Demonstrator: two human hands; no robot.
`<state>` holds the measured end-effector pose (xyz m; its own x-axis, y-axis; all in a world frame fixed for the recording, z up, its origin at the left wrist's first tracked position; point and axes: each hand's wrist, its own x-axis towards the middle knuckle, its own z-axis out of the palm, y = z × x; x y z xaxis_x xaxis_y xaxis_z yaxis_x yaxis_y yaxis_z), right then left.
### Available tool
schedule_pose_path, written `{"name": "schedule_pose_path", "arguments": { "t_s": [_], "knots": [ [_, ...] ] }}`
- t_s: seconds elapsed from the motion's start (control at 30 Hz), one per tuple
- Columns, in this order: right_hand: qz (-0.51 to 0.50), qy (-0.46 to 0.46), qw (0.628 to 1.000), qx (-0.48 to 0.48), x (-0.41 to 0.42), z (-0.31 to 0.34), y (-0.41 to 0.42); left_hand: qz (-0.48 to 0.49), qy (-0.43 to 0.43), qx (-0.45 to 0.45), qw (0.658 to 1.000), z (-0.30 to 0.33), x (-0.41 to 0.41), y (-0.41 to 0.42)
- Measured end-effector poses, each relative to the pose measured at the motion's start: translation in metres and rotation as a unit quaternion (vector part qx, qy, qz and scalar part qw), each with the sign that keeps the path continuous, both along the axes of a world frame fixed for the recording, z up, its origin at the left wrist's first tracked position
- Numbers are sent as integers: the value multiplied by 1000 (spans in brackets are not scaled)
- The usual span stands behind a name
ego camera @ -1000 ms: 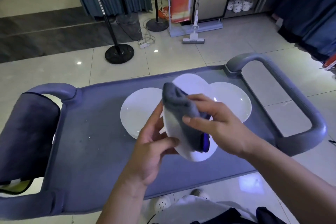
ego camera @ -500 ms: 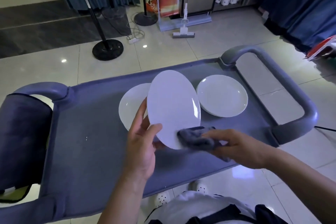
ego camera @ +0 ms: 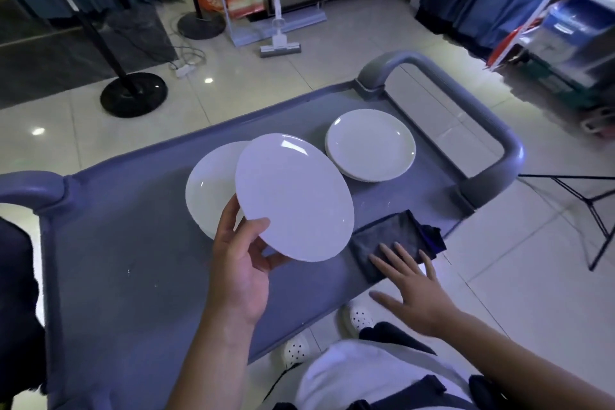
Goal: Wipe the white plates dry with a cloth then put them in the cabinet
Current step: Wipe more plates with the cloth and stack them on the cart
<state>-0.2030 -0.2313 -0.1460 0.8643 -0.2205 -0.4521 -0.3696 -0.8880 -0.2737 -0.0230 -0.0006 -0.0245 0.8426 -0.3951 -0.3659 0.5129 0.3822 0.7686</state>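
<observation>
- Three white plates were in view: one held plate tilted above the grey cart worktop, one plate lying flat partly behind it, and a far plate by the cart handle.
- Left hand pinched the held plate's near rim, thumb on top, probably ready to carry it to the cabinet.
- Right hand lay flat, fingers straight, its grip holding nothing, fingertips on the folded grey cloth at the cart's near edge.

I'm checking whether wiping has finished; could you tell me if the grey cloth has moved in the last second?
Yes. The grey cloth left the held white plate and now lies on the grey cart top near its right handle.
</observation>
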Motion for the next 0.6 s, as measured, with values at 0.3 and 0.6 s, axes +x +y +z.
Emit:
{"name": "schedule_pose_path", "arguments": {
  "t_s": [0.3, 0.6],
  "knots": [
    [-489, -172, 723, 457, 58, 134, -38, -118, 58, -36, 991, -15, -13, -42],
    [-529, -119, 705, 457, 86, 112, -122, -127, 68, 156, 977, -29, 4, -110]
  ]
}}
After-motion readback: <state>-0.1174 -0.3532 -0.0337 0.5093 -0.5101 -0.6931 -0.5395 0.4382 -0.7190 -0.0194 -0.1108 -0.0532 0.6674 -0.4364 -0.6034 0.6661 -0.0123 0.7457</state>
